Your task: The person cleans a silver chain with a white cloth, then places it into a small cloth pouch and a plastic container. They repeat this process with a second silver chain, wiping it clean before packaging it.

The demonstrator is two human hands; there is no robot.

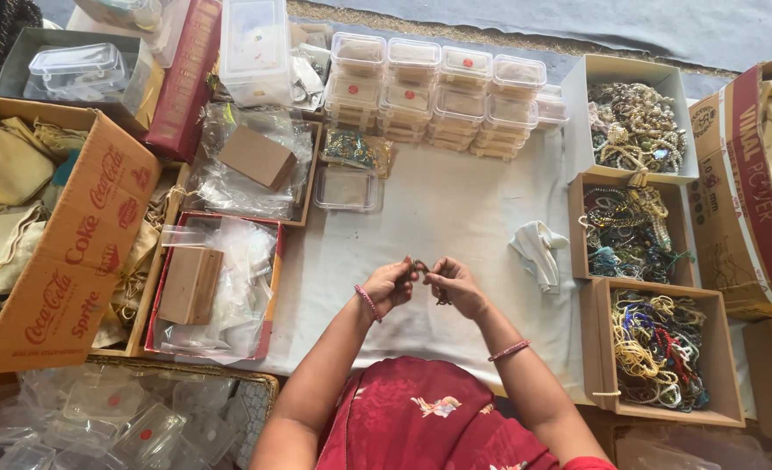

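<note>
- Pinching a small dark piece of jewellery point(421, 266) between them, the left hand point(389, 285) and right hand point(455, 285) meet over the middle of the white cloth point(442, 204), fingertips drawn together on the piece; it is too small to tell whether it is a bracelet or a short chain.
- Both hands hold it raised in front of the person's lap, likely so the fine work sits right under the eyes.
- 3 open cardboard boxes of beaded jewellery run down the right edge of the cloth: a pale one point(634, 126) at the far corner, a middle one point(627, 228), and a near one point(660, 348), all close to the right hand, probably as stock to pick from.
- Stacks of small clear lidded boxes point(442, 91) line the far edge of the cloth; 1 flat clear box point(345, 188) lies apart in front of them.
- A crumpled white rag point(538, 251) lies between the hands and the middle box.
- Along the left edge, 2 trays of plastic bags point(229, 278) each hold a small brown cardboard box point(190, 285).
- A large printed carton point(64, 261) stands further left with cream cloth pouches point(3, 183) in it.
- A basket of empty clear boxes point(116, 418) sits at the near left corner.
</note>
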